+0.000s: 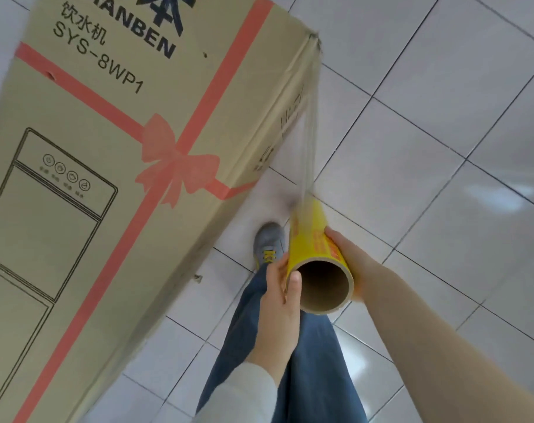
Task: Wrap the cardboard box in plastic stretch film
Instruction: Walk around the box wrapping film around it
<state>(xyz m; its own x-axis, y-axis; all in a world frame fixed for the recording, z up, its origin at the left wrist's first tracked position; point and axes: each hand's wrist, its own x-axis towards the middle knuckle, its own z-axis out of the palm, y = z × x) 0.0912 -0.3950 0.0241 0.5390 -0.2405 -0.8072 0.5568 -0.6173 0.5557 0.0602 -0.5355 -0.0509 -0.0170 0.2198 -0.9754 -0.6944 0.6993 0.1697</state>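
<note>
On the tiled floor (427,148): cardboard box (107,148), left of the person's legs.
Stretch film roll (317,239): yellow, just right of the box.
Film (310,141): taut from roll to box's far corner.
Left hand (279,300), right hand (351,257): fingers (332,233) grasp the roll's near end.

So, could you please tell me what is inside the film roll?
The film roll shows only its hollow brown cardboard core, empty near the open end; deeper inside cannot be seen.

"HANBEN", "饮水机", "SYS-8WP1" on the cardboard box (107,123)
</note>
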